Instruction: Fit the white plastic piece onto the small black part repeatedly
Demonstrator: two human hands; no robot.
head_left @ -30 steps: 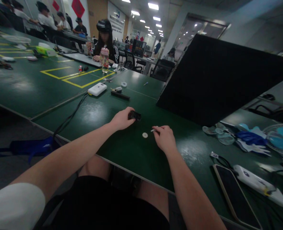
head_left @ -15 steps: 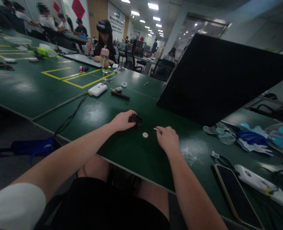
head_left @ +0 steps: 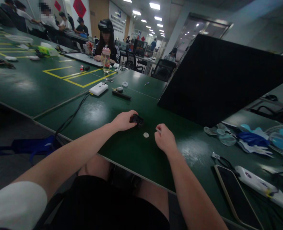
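My left hand [head_left: 127, 120] is closed on a small black part [head_left: 137, 119] with an uneven outline; its kind is too small to make out. Just to the right, my right hand [head_left: 164, 138] pinches a small, thin, pale piece [head_left: 158, 130], mostly covered by the fingers. Between the hands and slightly nearer to me, a white disc [head_left: 146, 135] with a hole in its middle lies flat on the green table [head_left: 132, 150], touched by neither hand.
A large black panel [head_left: 218, 80] leans at the right. Fan blades [head_left: 226, 138], gloves [head_left: 254, 143], a round fan guard [head_left: 281, 137], a phone [head_left: 237, 195] and a white power bank [head_left: 261, 185] lie right. Ahead are another white device [head_left: 98, 88] and a black bar [head_left: 121, 95].
My right hand has turned a little, so less of the pale piece sticks out from its fingers. My left hand stays on the black part, and the disc lies where it was.
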